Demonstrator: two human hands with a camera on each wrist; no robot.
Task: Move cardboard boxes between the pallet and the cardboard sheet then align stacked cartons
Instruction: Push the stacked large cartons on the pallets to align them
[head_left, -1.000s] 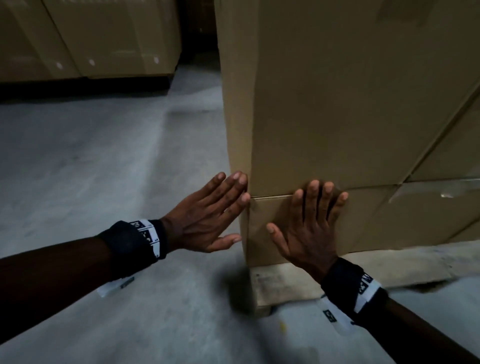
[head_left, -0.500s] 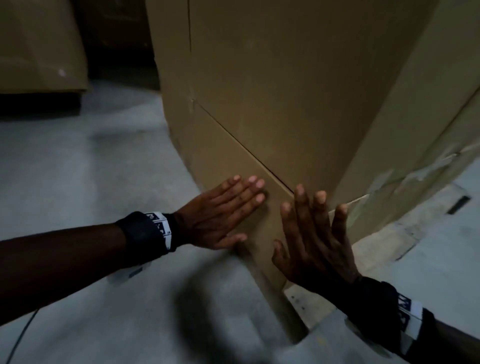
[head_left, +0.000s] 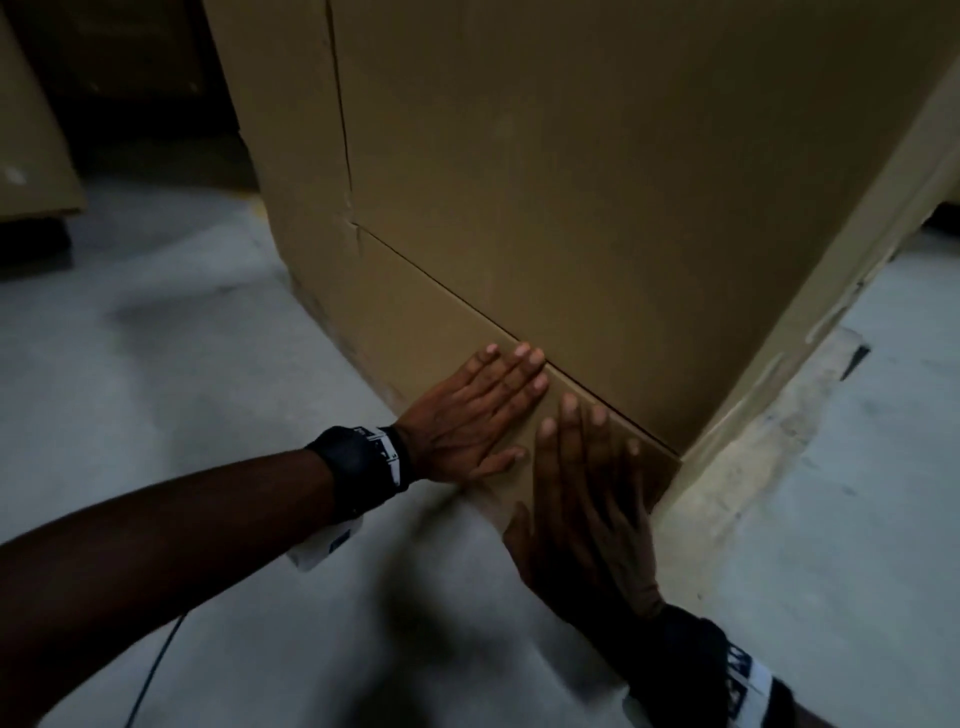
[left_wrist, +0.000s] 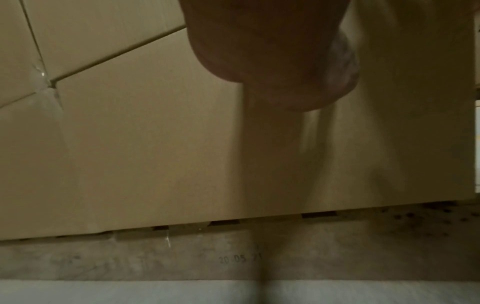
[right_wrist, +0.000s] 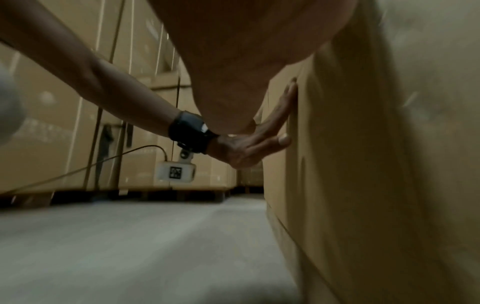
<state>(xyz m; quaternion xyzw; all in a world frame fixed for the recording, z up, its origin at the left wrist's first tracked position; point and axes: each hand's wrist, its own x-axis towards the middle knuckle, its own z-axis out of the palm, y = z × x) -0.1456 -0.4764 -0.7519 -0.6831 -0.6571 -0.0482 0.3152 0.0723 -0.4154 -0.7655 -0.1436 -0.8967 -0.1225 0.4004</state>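
A tall stack of brown cartons fills the head view. Its bottom carton sits under a larger upper carton, with a seam running diagonally between them. My left hand lies flat with straight fingers on the bottom carton's side, fingertips at the seam. Just right of it my right hand presses flat on the same face near the stack's corner. In the right wrist view the left hand lies flat against the carton wall. The left wrist view has the carton face above a wooden pallet board.
The pallet's edge juts out past the stack's right corner on the grey concrete floor. More stacked cartons on pallets stand across the aisle to the left. A cable trails under my left arm.
The view has swung round the stack's corner to its left face. My right hand has moved off the front face onto that side face beside the left hand.
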